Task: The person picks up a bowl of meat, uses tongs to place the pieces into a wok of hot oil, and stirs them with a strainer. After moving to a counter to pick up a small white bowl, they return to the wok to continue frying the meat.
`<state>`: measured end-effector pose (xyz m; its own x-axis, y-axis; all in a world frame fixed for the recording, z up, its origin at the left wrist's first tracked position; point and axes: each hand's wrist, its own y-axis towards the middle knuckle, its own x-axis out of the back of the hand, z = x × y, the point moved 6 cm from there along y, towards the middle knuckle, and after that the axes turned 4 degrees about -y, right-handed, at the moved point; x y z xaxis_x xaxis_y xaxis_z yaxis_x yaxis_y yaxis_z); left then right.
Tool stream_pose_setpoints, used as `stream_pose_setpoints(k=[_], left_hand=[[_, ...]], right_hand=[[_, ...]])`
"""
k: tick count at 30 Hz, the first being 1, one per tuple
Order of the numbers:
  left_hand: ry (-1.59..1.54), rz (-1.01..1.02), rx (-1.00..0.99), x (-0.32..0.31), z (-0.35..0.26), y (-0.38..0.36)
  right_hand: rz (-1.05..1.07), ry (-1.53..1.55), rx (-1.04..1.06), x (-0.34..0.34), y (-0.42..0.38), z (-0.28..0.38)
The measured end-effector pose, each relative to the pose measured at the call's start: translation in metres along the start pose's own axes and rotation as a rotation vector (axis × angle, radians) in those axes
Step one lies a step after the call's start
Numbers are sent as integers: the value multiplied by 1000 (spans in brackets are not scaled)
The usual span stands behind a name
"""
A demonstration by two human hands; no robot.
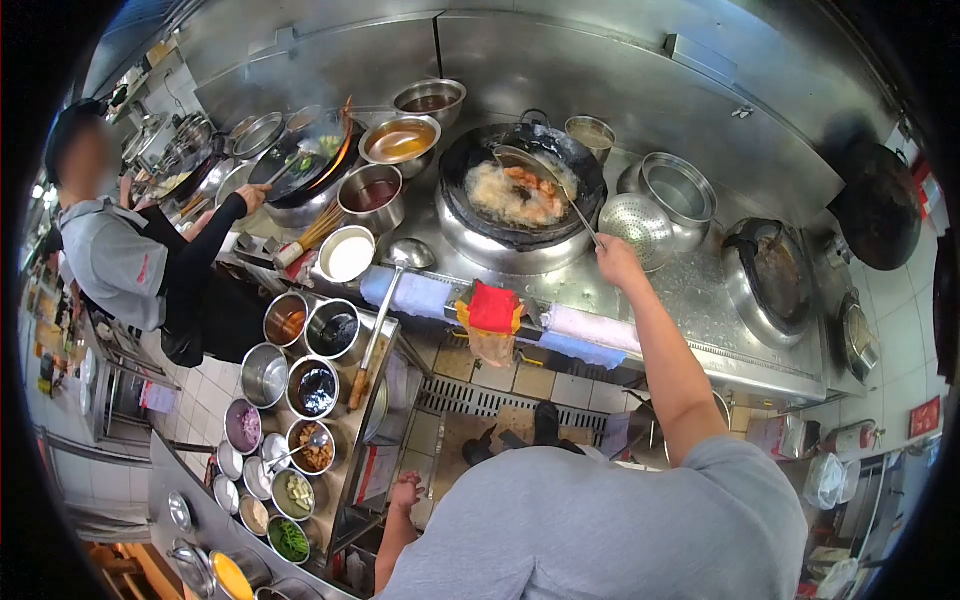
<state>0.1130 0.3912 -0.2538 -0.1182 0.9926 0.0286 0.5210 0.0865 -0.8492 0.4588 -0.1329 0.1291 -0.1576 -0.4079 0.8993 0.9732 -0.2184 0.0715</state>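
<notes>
My right hand [618, 262] is closed around the handle of a long-handled skimmer [582, 215]. Its wide head sits in the wok [455, 205], partly hidden by foam and food. Golden-brown fried pieces [535, 197] lie in the bubbling oil there. Just beside my right hand rests a perforated strainer [635, 232] on a metal pot [680, 190]. My left hand [406, 490] hangs low by the side of the ingredient cart, its fingers loosely bent and apart, with nothing visible in it.
At the left, another person [120, 250] works at a wok with a flame [345, 150]. Pots of liquid [400, 140] stand between the woks. A ladle [380, 320] lies across the cart among several ingredient tins [313, 388]. A red cloth [495, 307] hangs at the stove's front edge.
</notes>
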Motion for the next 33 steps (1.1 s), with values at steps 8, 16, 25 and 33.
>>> stream_pose_setpoints(k=[8, 16, 25, 33], left_hand=[[227, 17, -31, 22, 38, -25], [231, -1, -11, 28, 60, -42], [-41, -33, -84, 27, 11, -6], [-43, 16, -99, 27, 9, 9]], right_hand=[[-96, 8, 47, 52, -34, 22], [-105, -37, -13, -28, -16, -14], [-218, 82, 51, -10, -26, 28], [-185, 99, 48, -18, 4, 51]])
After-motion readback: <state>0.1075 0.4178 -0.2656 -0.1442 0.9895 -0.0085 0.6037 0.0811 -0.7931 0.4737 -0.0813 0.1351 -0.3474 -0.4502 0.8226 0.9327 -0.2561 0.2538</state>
